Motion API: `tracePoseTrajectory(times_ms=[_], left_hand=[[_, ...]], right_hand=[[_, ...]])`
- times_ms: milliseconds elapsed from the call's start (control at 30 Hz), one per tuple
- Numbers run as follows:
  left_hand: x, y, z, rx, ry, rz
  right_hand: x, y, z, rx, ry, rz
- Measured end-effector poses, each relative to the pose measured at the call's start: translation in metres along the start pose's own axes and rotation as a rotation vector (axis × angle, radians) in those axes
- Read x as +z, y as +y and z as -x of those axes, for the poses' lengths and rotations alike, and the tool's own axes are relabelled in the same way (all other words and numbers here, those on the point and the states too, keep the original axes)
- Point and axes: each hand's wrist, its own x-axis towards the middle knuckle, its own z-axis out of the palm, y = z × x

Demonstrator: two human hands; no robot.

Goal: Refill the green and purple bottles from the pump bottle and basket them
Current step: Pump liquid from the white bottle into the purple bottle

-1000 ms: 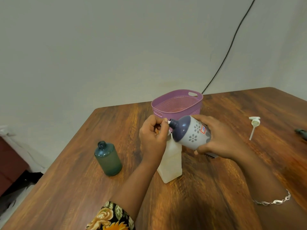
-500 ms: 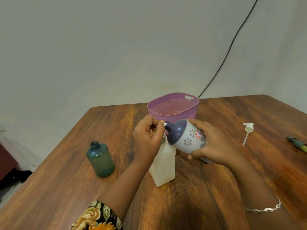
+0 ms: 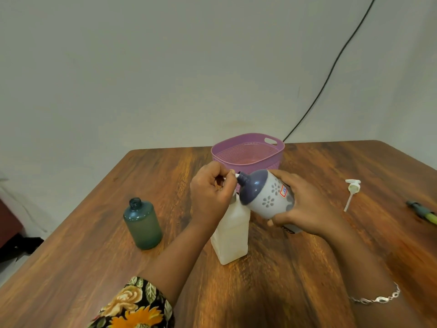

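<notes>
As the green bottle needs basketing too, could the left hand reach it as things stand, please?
Probably yes: the green bottle stands alone on bare table beside the left hand, which must first release the pump bottle.

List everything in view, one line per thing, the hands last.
table: 1, brown wood, under everything
basket: 1, purple, far middle of table
green bottle: 1, green, uncapped, upright left of the hands
pump bottle: 1, white, upright at centre
pump head: 1, white, lying on table, right
purple bottle: 1, purple top, pale flowered body, tilted, held
small white piece: 1, white, at the purple bottle's mouth
pen-like object: 1, green-yellow, table's right edge
cable: 1, black, on wall
bracelet: 1, silver, right wrist
sleeve: 1, floral, left arm
left hand: 1, pinches the small white piece
right hand: 1, grips the purple bottle
</notes>
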Motion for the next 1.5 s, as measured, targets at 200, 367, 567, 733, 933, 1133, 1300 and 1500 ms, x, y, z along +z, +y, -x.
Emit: tracePoseTrajectory(times_ms=[200,367,567,733,933,1133,1300,1500], left_hand=[[0.005,-0.005,0.006,-0.017,0.027,0.024],[0.005,-0.005,0.008,0.002,0.048,0.018],[0.003,0.003,-0.001,0.015,0.037,-0.001],[0.005,-0.004,0.014,-0.035,0.017,0.052],[0.002,0.004,-0.001,-0.004,-0.005,0.001],[0.005,-0.002,0.013,-0.057,0.023,0.059],[0.003,0.002,0.008,-0.058,0.009,0.058],[0.004,0.004,0.003,-0.083,0.019,0.083]], right_hand=[[0.0,0.0,-0.002,0.01,-0.01,0.053],[0.001,0.001,-0.002,0.013,-0.014,0.052],[-0.005,0.001,-0.002,0.0,0.015,0.018],[0.0,0.005,-0.002,0.007,-0.018,0.054],[-0.001,0.005,-0.005,0.001,0.004,0.006],[0.001,0.005,-0.004,-0.001,-0.017,0.009],[0.002,0.004,-0.003,-0.005,-0.008,-0.015],[-0.001,0.003,-0.006,-0.009,-0.005,-0.027]])
